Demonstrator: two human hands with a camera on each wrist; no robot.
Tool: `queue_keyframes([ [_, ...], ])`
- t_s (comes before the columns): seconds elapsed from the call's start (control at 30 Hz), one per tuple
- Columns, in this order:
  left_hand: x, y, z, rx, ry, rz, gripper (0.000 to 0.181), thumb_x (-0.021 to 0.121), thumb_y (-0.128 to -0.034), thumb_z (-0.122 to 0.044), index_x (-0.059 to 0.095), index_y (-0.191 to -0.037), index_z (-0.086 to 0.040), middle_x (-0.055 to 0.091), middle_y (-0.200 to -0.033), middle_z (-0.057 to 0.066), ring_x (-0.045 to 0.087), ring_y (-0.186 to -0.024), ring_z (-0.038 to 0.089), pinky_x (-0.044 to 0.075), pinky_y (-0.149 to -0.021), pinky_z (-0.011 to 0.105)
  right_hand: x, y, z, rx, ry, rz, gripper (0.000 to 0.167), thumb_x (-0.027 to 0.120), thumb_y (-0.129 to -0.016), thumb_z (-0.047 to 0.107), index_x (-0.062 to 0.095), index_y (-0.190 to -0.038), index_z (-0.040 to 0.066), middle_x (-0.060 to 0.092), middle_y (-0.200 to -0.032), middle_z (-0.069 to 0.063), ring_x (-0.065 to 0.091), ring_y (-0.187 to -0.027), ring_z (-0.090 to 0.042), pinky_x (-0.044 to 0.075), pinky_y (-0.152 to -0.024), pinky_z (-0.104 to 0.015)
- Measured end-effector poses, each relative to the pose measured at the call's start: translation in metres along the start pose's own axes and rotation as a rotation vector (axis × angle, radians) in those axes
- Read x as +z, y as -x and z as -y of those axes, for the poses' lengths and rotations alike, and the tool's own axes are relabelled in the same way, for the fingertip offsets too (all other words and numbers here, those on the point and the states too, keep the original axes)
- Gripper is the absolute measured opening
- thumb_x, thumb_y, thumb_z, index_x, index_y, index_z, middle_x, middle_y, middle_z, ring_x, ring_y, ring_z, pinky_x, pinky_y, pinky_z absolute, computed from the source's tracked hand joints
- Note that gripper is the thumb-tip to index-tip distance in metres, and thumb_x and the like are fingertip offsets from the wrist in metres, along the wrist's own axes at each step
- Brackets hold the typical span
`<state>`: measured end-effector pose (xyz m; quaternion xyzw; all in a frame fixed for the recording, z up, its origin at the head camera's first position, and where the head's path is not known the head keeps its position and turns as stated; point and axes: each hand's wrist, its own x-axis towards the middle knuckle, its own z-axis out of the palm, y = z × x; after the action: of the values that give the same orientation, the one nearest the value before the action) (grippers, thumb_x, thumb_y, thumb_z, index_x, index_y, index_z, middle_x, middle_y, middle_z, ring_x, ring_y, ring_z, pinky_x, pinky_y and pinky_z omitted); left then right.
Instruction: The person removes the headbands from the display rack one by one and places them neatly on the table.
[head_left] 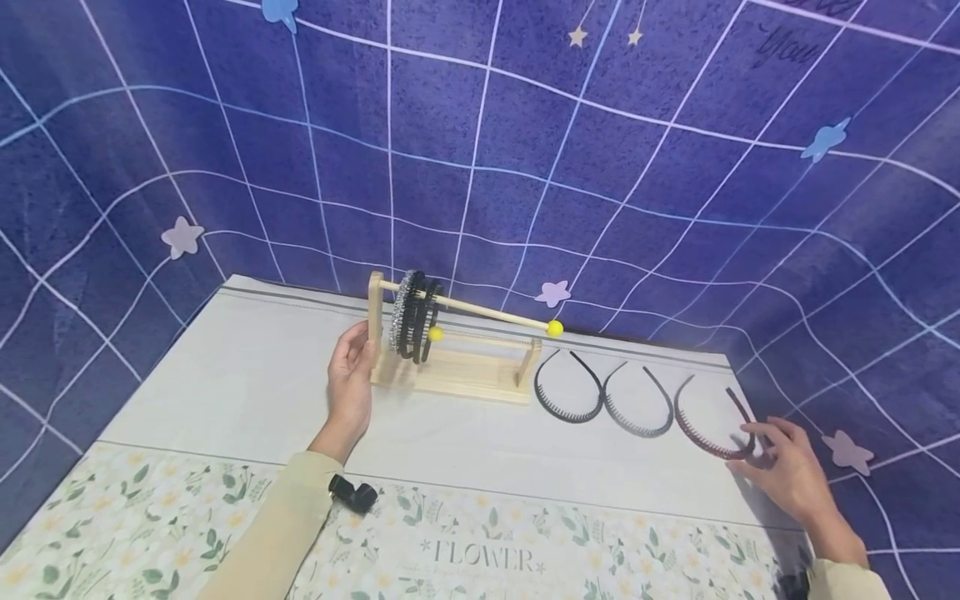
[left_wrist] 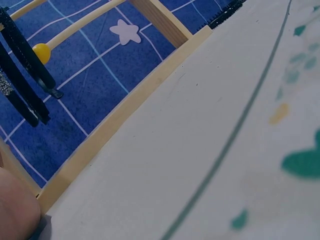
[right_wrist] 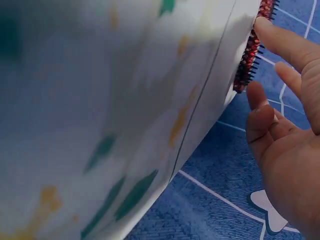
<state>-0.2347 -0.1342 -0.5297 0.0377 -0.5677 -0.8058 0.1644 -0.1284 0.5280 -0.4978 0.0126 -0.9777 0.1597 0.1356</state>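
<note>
A light wooden headband stand (head_left: 450, 375) stands upright on the table; my left hand (head_left: 351, 375) holds its left post, fingers behind it. Several headbands (head_left: 412, 321), one silvery and the others black, hang close together at the left of its upper rod. Three toothed headbands lie in a row to the right: a black one (head_left: 567, 415), a grey one (head_left: 637, 427) and a dark red sequined one (head_left: 705, 443). Around the right side of the red headband, my right hand (head_left: 795, 471) has its fingers spread. In the right wrist view one fingertip touches the red sequins (right_wrist: 250, 55).
Yellow balls (head_left: 555, 328) cap the stand's rods, the upper one sticking out to the right. The white table cover (head_left: 247, 367) has a flowered front part (head_left: 480, 517). A blue gridded cloth with stars (head_left: 480, 150) rises behind and at both sides.
</note>
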Motion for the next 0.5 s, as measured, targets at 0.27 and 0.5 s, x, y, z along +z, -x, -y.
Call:
queue_keyframes([
  [0.27, -0.001, 0.001, -0.001, -0.004, -0.01, 0.011, 0.037, 0.054, -0.1169, -0.013, 0.059, -0.152, -0.021, 0.062, -0.144, -0.005, 0.055, -0.139, 0.015, 0.045, -0.119, 0.027, -0.006, 0.01, 0.032, -0.043, -0.109, -0.149, 0.046, 0.092, -0.085, 0.001, 0.073, -0.127, 0.0, 0.054, -0.136, -0.026, 0.053, -0.099, 0.004, 0.041, -0.065, -0.014],
  [0.5, -0.001, 0.001, -0.002, -0.011, -0.009, 0.01, 0.036, 0.055, -0.1169, -0.014, 0.06, -0.152, -0.022, 0.061, -0.146, -0.004, 0.054, -0.141, 0.016, 0.044, -0.122, 0.029, -0.012, 0.009, 0.085, -0.055, -0.221, -0.276, 0.041, 0.09, -0.084, -0.009, 0.076, -0.121, 0.001, 0.057, -0.13, -0.006, 0.05, -0.079, 0.01, 0.041, -0.066, -0.006],
])
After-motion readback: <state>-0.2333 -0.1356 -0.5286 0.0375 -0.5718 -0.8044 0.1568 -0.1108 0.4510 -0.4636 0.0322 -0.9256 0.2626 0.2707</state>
